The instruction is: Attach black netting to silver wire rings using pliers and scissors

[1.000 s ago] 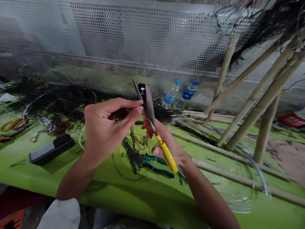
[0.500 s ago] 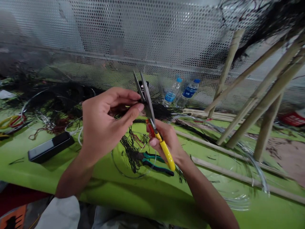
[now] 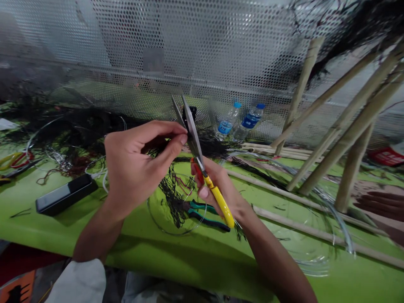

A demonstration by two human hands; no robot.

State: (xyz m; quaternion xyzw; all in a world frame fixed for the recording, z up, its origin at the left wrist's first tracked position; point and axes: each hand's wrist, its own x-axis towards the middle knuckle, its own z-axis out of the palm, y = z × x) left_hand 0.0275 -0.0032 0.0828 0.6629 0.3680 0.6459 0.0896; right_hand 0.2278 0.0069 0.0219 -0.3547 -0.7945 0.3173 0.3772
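Observation:
My right hand point(image 3: 217, 181) is closed around scissors point(image 3: 217, 195) with yellow and red handles. Their blades point up and away, parted a little. My left hand point(image 3: 139, 158) pinches thumb and forefinger together right beside the blades; what it holds is dark, thin and mostly hidden by the fingertips. Below the hands, pliers point(image 3: 205, 216) with green and black handles lie on the green table cover point(image 3: 132, 235). Against the pliers' jaws rests a tangle of black wire or netting point(image 3: 175, 202), and a thin clear loop of line surrounds it.
A black and grey power bank point(image 3: 66, 195) lies at left, near more scissors point(image 3: 19, 162). Two water bottles point(image 3: 229, 120) stand by the perforated metal screen point(image 3: 202, 50). Bamboo poles point(image 3: 353, 122) and clear tubing point(image 3: 341, 223) occupy the right. A dark hand-like shape point(image 3: 383, 205) shows at the right edge.
The scissors have shifted slightly left, and my left hand has dropped a little, still pinched beside the blades. A dark hand-like shape has appeared at the right edge.

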